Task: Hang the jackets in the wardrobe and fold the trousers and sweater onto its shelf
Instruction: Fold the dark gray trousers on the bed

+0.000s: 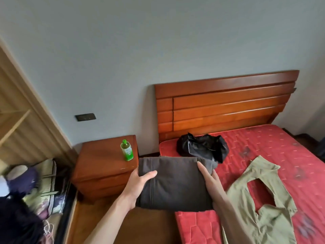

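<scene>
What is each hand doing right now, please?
Left hand: grips the folded dark grey trousers.
Right hand: grips the same trousers.

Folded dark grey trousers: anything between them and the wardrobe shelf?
Nothing visible. Both hands, left hand and right hand, hold the folded dark grey trousers in the air; the light wooden wardrobe shelf lies open at far left.

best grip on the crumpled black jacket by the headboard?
Probably the raised ridge on top of the black jacket, pinched from above. It lies in a loose heap on the red mattress, with no collar or edge clearly showing, so the bunched high fold is the easiest hold.
</scene>
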`<act>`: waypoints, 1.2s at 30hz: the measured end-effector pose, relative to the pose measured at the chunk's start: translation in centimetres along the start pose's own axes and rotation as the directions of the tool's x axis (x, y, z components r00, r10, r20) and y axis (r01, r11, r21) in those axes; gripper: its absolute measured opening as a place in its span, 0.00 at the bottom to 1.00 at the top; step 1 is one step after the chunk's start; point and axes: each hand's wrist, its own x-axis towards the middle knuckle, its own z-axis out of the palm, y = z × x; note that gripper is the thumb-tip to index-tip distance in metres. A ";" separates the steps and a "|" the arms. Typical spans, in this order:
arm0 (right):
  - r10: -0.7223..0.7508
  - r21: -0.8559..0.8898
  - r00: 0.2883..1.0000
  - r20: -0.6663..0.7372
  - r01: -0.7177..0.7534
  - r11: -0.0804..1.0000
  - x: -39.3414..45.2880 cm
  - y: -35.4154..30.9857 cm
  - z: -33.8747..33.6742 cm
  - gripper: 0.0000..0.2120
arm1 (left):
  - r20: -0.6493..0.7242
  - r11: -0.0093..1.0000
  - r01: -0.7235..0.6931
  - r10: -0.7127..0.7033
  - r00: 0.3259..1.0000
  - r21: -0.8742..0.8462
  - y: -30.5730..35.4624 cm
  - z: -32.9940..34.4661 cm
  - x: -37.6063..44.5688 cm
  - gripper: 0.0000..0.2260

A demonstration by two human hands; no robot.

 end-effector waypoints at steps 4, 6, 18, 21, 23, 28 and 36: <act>-0.039 -0.029 0.988 0.151 0.043 0.999 2.5 -0.2 6.5 0.31 | -0.064 0.996 -0.036 0.031 0.997 -0.085 1.7 -5.6 2.9 0.13; -0.047 -0.091 0.976 0.211 0.067 0.994 3.4 -0.2 9.1 0.36 | -0.090 0.993 -0.053 0.044 0.995 -0.108 2.4 -8.1 3.9 0.13; -0.099 -0.154 0.907 0.409 0.175 0.972 12.9 -3.5 26.0 0.31 | -0.204 0.961 -0.045 -0.012 0.979 -0.272 6.9 -20.9 10.4 0.21; -0.076 -0.140 0.875 0.479 0.162 0.977 16.0 -4.8 30.6 0.28 | -0.239 0.962 -0.057 -0.009 0.971 -0.267 7.9 -23.7 12.3 0.24; -0.057 -0.142 0.847 0.528 0.154 0.978 18.1 -5.6 33.7 0.26 | -0.320 0.961 -0.080 -0.008 0.948 -0.263 8.5 -25.1 13.7 0.27; -0.022 -0.150 0.764 0.645 0.155 0.976 23.5 -7.4 41.6 0.27 | -0.527 0.947 -0.207 0.050 0.848 -0.244 11.3 -28.1 17.3 0.26; 0.050 -0.190 0.594 0.803 0.175 0.966 25.0 -6.9 52.9 0.34 | -0.759 0.926 -0.311 0.042 0.649 -0.215 12.7 -33.6 17.0 0.14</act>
